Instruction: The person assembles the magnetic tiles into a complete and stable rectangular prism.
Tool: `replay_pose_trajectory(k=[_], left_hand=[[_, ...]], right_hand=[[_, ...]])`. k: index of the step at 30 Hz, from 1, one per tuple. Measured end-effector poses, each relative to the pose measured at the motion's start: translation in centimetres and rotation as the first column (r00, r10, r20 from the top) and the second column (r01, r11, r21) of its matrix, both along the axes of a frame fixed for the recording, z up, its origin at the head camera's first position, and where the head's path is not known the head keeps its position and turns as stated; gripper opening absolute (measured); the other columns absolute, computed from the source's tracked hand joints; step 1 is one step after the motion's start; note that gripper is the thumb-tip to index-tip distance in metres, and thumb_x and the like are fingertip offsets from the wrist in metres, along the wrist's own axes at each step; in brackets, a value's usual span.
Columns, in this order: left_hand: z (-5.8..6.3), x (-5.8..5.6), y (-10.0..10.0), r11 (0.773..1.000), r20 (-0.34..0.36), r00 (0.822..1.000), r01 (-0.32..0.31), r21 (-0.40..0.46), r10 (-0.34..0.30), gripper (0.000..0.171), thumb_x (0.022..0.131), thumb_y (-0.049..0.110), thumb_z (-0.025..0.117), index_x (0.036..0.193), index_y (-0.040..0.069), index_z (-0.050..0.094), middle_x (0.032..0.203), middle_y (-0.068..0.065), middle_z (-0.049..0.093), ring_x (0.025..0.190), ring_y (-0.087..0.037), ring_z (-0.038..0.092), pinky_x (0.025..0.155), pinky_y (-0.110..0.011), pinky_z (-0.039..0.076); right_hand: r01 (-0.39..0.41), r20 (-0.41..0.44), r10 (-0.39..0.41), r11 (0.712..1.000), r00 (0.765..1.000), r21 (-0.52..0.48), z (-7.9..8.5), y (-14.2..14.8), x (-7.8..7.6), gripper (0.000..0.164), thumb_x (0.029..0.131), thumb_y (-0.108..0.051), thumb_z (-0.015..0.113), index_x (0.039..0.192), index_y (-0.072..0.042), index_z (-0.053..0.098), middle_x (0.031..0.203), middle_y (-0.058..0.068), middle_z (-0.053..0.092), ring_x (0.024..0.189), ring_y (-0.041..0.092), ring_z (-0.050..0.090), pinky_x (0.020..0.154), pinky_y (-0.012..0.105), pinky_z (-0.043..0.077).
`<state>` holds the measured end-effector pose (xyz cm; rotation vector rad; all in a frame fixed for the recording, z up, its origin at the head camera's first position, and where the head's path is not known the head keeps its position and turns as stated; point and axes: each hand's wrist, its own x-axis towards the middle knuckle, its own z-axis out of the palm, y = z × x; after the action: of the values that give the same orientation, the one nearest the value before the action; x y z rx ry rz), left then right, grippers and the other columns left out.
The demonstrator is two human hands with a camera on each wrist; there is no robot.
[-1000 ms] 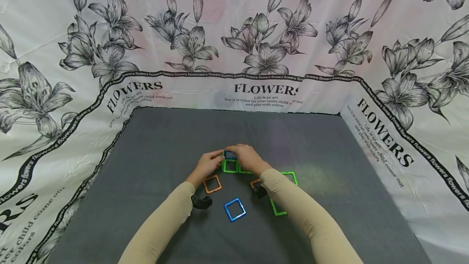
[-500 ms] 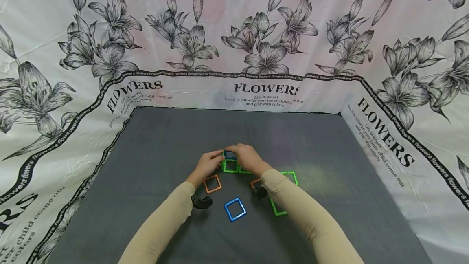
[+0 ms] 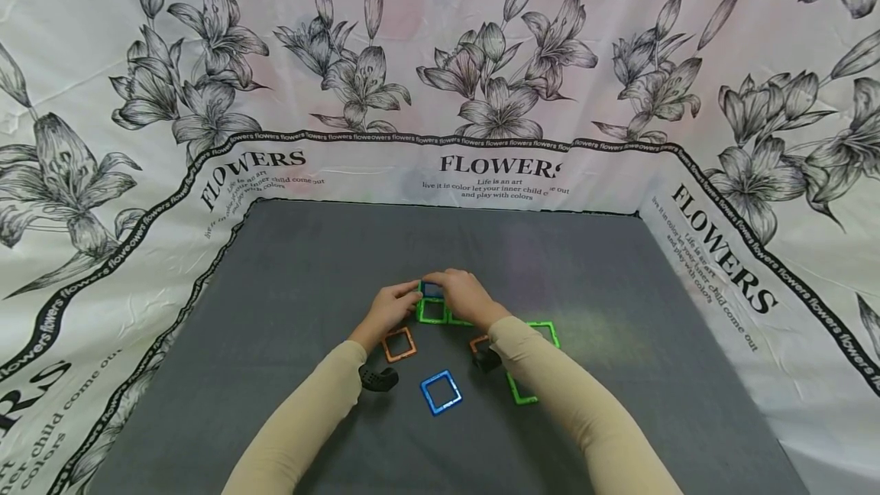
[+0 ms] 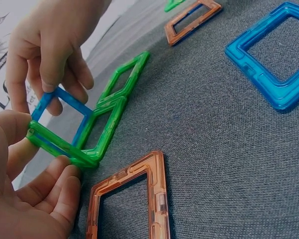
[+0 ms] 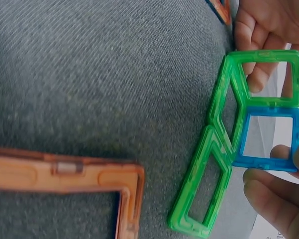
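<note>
Blue square frame (image 5: 263,163), between right fingers (image 5: 274,196)

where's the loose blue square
In the head view, the loose blue square lies on the gray cloth between the left sleeve and right sleeve, nearer the camera than the leftmost orange square.

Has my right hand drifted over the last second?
No, it shows no visible drift: in the head view, the right hand keeps its place relative to the loose blue square.
</note>
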<state>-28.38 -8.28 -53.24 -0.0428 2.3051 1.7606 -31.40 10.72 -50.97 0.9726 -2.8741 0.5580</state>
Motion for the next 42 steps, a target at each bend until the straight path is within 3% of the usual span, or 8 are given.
replay_pose_trajectory(k=[5, 8, 12, 16, 19, 26, 34, 42], left_hand=[[-0.3, 0.0, 0.0, 1.0, 0.009, 1.0, -0.014, 0.009, 0.013, 0.046, 0.104, 0.028, 0.058, 0.148, 0.013, 0.056, 0.136, -0.015, 0.066, 0.111, -0.025, 0.067, 0.095, -0.041, 0.056], [-0.4, 0.0, 0.0, 1.0, 0.008, 1.0, -0.018, 0.012, 0.018, 0.046, 0.104, 0.029, 0.058, 0.147, 0.012, 0.057, 0.136, -0.016, 0.066, 0.115, -0.028, 0.067, 0.098, -0.044, 0.055], [-0.5, 0.1, 0.0, 0.999, 0.011, 0.999, -0.033, 0.032, 0.032, 0.047, 0.104, 0.032, 0.058, 0.146, 0.013, 0.058, 0.137, -0.016, 0.066, 0.118, -0.029, 0.066, 0.1, -0.045, 0.055], [-0.4, 0.4, -0.1, 0.994, 0.046, 0.996, -0.077, 0.081, 0.074, 0.049, 0.105, 0.037, 0.055, 0.147, 0.011, 0.057, 0.133, -0.017, 0.066, 0.114, -0.027, 0.067, 0.098, -0.041, 0.055], [-0.3, 0.7, 0.0, 0.986, 0.079, 0.99, -0.122, 0.114, 0.113, 0.049, 0.107, 0.036, 0.052, 0.147, 0.007, 0.055, 0.127, -0.017, 0.067, 0.106, -0.023, 0.068, 0.091, -0.034, 0.057], [-0.1, 1.5, 0.2, 0.984, 0.092, 0.987, -0.141, 0.108, 0.131, 0.048, 0.108, 0.032, 0.049, 0.147, 0.005, 0.053, 0.118, -0.017, 0.067, 0.1, -0.023, 0.068, 0.08, -0.03, 0.056], [-0.2, 2.6, 0.4, 0.993, 0.002, 0.993, -0.115, 0.021, 0.115, 0.049, 0.105, 0.024, 0.055, 0.148, 0.003, 0.051, 0.122, -0.021, 0.07, 0.1, -0.025, 0.069, 0.077, -0.031, 0.056], [0.7, 3.0, 1.2, 0.974, 0.081, 0.981, -0.187, 0.125, 0.178, 0.058, 0.106, 0.027, 0.052, 0.156, 0.002, 0.037, 0.145, -0.026, 0.055, 0.121, -0.037, 0.064, 0.099, -0.044, 0.055]], right_hand=[[-0.006, 0.0, 0.006, 1.0, 1.0, 0.009, -0.2, 0.4, -0.3, 0.04, 0.104, -0.001, 0.048, 0.138, -0.013, 0.065, 0.116, 0.014, 0.073, 0.099, 0.028, 0.071, 0.087, 0.043, 0.059], [0.011, 0.028, -0.011, 1.0, 1.0, 0.011, -0.5, 0.7, -0.5, 0.041, 0.104, -0.004, 0.05, 0.142, -0.012, 0.061, 0.113, 0.013, 0.073, 0.086, 0.024, 0.068, 0.08, 0.038, 0.058], [0.025, 0.081, -0.024, 1.0, 0.996, -0.005, -0.8, 1.2, -0.6, 0.045, 0.102, -0.003, 0.05, 0.146, -0.008, 0.055, 0.116, 0.015, 0.073, 0.061, 0.016, 0.049, 0.065, 0.032, 0.043], [0.033, 0.1, -0.031, 0.999, 0.995, -0.016, -1.0, 1.5, -0.5, 0.048, 0.099, -0.002, 0.052, 0.147, -0.006, 0.054, 0.123, 0.014, 0.072, 0.056, 0.011, 0.04, 0.061, 0.029, 0.037], [0.041, 0.109, -0.039, 0.999, 0.993, -0.021, -1.1, 1.6, -0.5, 0.049, 0.098, -0.002, 0.054, 0.147, -0.006, 0.053, 0.113, 0.013, 0.073, 0.055, 0.01, 0.038, 0.059, 0.028, 0.035], [0.051, 0.106, -0.047, 0.998, 0.993, -0.03, -1.0, 1.6, -0.5, 0.045, 0.099, -0.003, 0.056, 0.144, -0.006, 0.056, 0.112, 0.014, 0.074, 0.059, 0.012, 0.044, 0.06, 0.028, 0.037], [0.089, 0.102, -0.085, 0.996, 0.991, -0.03, -1.3, 1.7, -0.4, 0.035, 0.1, -0.008, 0.06, 0.135, -0.006, 0.063, 0.108, 0.013, 0.076, 0.067, 0.013, 0.054, 0.063, 0.03, 0.044], [0.102, 0.117, -0.096, 0.994, 0.988, -0.044, -1.5, 1.8, -0.2, 0.034, 0.099, -0.01, 0.063, 0.133, -0.006, 0.064, 0.106, 0.013, 0.076, 0.068, 0.013, 0.057, 0.062, 0.029, 0.046]])
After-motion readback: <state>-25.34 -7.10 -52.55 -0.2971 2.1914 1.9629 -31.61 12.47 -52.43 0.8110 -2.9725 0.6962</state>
